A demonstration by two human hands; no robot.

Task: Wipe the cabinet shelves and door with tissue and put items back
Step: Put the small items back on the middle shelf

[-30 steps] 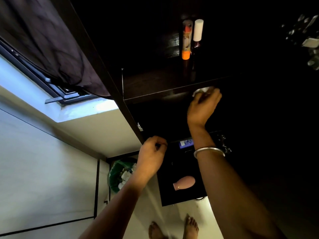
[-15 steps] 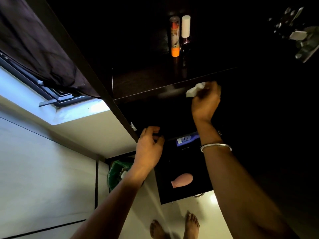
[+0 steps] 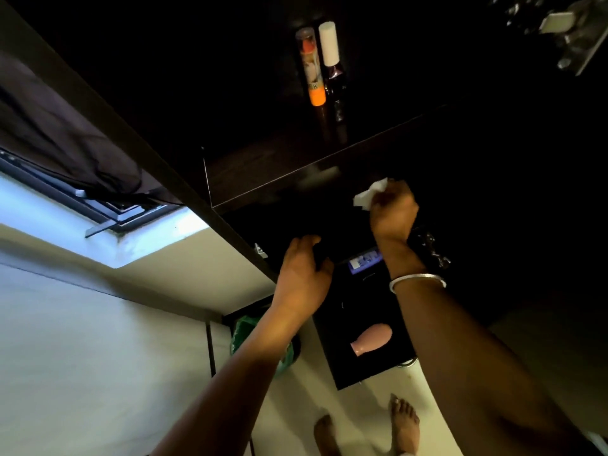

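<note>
A dark cloth (image 3: 65, 153) is hanging bunched at the far left over a window frame (image 3: 108, 212), limp and creased, likely just drawn aside from the daylight. Beside it the dark cabinet (image 3: 138, 133) is running up the picture, its side panel smooth and hard-edged, with a faint wood grain showing on the shelf (image 3: 263, 172).

The left hand (image 3: 304, 278) is curling its fingers over the front edge of a lower shelf, apparently bracing the body for the reach above; whether it is holding anything small is lost in the shadow. Below it a green-lined bin (image 3: 243, 337) is sitting on the pale floor, probably waiting for used tissue.

On the upper shelf, toward its back, an orange-capped tube (image 3: 311, 67) and a white-capped bottle (image 3: 330, 57) are standing on end, touching or nearly so, both slim glossy cylinders, seemingly kept clear of the front edge being cleaned.

The tissue (image 3: 370, 194), white, soft and crumpled to a wad, is sitting just under that shelf's front edge, pinched in the right hand (image 3: 393, 212), which is closing tight round it so the paper presses firmly on the wood. A thin metal bangle (image 3: 418, 280) is circling that wrist. Lower down, a smooth pink bottle (image 3: 373, 339) is lying on its side on a black surface.
</note>
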